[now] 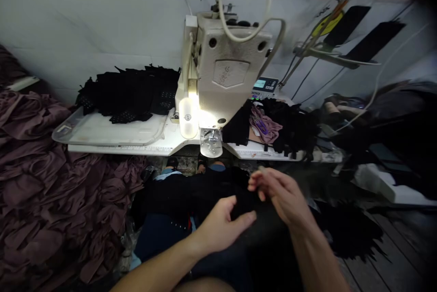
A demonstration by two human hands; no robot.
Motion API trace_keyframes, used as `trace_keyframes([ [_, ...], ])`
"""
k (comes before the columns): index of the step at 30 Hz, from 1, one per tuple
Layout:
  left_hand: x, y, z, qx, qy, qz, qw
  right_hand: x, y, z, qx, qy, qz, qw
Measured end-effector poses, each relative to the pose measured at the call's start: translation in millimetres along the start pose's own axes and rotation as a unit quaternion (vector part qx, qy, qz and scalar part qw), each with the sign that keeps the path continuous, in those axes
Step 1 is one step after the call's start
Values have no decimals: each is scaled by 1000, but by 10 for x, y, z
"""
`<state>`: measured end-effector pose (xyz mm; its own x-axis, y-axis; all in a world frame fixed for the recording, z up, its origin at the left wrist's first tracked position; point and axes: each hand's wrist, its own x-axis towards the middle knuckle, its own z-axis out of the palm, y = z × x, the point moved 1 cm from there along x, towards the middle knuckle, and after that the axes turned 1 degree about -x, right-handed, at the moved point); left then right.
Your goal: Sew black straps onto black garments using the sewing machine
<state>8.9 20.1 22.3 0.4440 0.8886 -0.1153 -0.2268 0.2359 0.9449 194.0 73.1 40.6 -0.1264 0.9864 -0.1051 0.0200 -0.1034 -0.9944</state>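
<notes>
Over my lap, my left hand [223,224] has its thumb stretched away from the fingers, and the tips of those fingers are partly hidden. It rests by black cloth [201,192] spread across my legs. To its right and a little higher, my right hand [278,189] has curled fingers drawn together; whether something small is pinched there I cannot make out. Dark, blurred fabric hangs below and between the hands. Straight ahead stands a white sewing machine [227,69], its lamp lit and a clear guard [210,144] over the needle area. Both hands are apart from the machine.
A clear plastic tray [136,135] holds stacked black pieces [129,92] left of the machine. Black pieces and a mauve cloth [268,126] lie right. Mauve fabric [61,205] is heaped at left. Black thread cones [373,46] stand upper right; a black pile [351,228] lies below.
</notes>
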Motion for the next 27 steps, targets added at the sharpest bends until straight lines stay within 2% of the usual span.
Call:
trace_keyframes([
  [1,-30,-3,-90,-7,1,-22,1000,47,54,58,-23,-2,3,1000],
  [2,-61,2,-182,3,3,-37,999,86,110,130,-45,-33,18,998],
  [4,-122,32,-360,56,-2,-50,997,129,207,293,-71,-139,60,986],
  [6,-180,75,-511,122,-7,-39,992,134,254,440,-68,-222,77,970],
  [8,-226,115,-626,174,-5,-21,984,130,246,541,-55,-254,56,964],
  [12,-264,180,-738,276,21,32,960,158,130,607,-85,-260,5,962],
  [16,-259,242,-746,360,47,86,928,228,-23,587,-102,-254,-24,962],
  [23,-233,372,-712,327,73,85,938,369,-151,545,-68,-259,-2,964],
  [27,-178,438,-692,315,99,109,937,411,-188,589,-49,-218,-24,975],
])
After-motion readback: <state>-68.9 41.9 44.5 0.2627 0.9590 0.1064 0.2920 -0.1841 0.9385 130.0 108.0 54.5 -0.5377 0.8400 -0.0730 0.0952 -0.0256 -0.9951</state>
